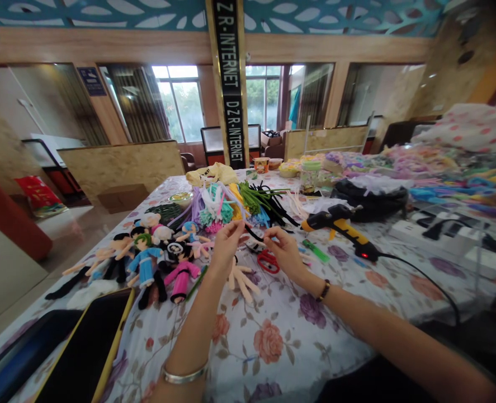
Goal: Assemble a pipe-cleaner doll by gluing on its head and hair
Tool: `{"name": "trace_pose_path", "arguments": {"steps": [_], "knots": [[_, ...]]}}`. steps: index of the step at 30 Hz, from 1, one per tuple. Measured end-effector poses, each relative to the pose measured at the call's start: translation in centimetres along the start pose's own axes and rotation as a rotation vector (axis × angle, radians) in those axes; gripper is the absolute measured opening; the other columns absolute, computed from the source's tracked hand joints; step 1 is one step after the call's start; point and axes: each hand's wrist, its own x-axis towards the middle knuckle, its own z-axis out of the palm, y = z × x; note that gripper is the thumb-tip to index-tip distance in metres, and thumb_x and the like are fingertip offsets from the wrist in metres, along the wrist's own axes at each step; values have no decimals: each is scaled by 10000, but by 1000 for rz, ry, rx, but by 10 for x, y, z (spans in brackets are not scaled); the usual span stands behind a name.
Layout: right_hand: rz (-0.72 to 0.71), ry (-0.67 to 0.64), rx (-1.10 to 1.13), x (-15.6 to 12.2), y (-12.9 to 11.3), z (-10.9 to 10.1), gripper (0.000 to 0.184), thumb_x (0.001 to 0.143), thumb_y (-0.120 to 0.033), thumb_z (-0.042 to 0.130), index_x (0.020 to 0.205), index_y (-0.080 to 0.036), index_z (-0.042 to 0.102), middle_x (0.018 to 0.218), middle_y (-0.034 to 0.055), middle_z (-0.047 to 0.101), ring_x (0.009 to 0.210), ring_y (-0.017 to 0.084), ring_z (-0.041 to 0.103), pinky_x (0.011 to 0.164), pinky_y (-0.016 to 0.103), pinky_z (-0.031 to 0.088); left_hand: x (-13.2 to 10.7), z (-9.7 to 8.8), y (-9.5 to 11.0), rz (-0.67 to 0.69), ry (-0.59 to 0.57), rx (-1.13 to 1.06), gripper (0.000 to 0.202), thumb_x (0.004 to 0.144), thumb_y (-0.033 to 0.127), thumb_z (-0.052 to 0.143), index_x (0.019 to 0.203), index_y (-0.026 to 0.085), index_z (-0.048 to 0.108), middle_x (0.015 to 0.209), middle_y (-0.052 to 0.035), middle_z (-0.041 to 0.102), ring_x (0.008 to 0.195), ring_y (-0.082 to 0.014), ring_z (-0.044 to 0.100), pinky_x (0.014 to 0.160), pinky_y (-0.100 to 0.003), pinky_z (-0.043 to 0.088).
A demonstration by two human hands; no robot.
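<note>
Between my two hands stretches a short black pipe cleaner (254, 234), bent in a slight curve. My left hand (227, 246) pinches one end of it. The other end is in the fingertips of my right hand (284, 253). Just below it, red-handled scissors (268, 261) lie on the table, partly behind my right hand. Pale skin-coloured pipe-cleaner pieces (241, 278) rest beneath my left wrist. To the left lie several small pipe-cleaner dolls, among them one in blue (144, 265) and one in pink (182, 275).
A yellow-black glue gun (343, 228) with a lit red light and cord lies at right. Behind my hands are bundles of coloured pipe cleaners (216, 208). A phone in a yellow case (90, 347) lies front left on the floral tablecloth (248, 364). A power strip (436, 238) sits far right.
</note>
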Motion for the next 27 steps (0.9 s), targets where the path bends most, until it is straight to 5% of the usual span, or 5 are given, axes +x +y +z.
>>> {"name": "trace_pose_path", "arguments": {"steps": [4, 9, 13, 21, 27], "knots": [[-46, 21, -117, -2, 0, 0, 158, 833, -359, 528, 882, -222, 590, 887, 33, 559, 792, 165, 523, 687, 274, 425, 2, -1, -5, 115, 60, 182, 315, 658, 471, 656, 743, 168, 644, 742, -12, 643, 729, -127, 585, 676, -236, 474], [-192, -40, -224, -3, -1, 2, 146, 828, -321, 559, 920, -224, 619, 980, 50, 603, 899, 183, 541, 827, 306, 406, -4, 6, -7, 284, -7, 457, 199, 744, 349, 584, 722, 170, 666, 794, -40, 669, 765, -155, 604, 704, -256, 482], [-163, -50, -239, -3, 3, 3, 133, 843, -308, 524, 824, -207, 608, 843, 29, 623, 807, 176, 558, 753, 293, 425, -8, 10, -7, 309, -67, 586, 167, 763, 285, 561, 736, 171, 680, 787, -50, 675, 776, -166, 608, 740, -288, 480], [-187, 39, -331, -2, 4, 0, 125, 831, -283, 534, 821, -203, 630, 828, 38, 652, 793, 184, 580, 738, 306, 437, -5, 4, -4, 409, 0, 796, 105, 740, 232, 591, 698, 177, 670, 765, -36, 656, 775, -164, 600, 741, -296, 468], [-244, 37, -395, -2, 1, -1, 141, 850, -287, 523, 801, -209, 629, 799, 35, 654, 789, 186, 578, 734, 310, 435, -2, 0, -4, 336, -95, 814, 42, 703, 215, 621, 709, 186, 650, 778, -26, 652, 799, -170, 598, 728, -292, 477]]}}
